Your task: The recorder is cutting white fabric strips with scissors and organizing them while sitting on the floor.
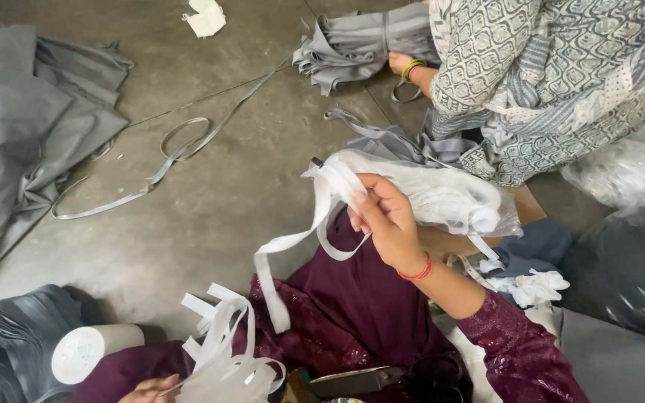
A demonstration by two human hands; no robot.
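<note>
R hand (386,216) pinches flat white elastic strip (293,242); L hand (151,389) grips limp white strip bundle (225,366).

Maroon patterned sleeve (516,351), red thread band (417,272) on rt wrist; maroon garment.

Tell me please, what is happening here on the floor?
A person sitting on the floor lifts a bundle of white fabric strips with the right hand. One white strip hangs down from it over the maroon garment. The left hand rests by another bunch of white strips. Opposite, a co-worker's hand touches folded grey cloth.
</note>
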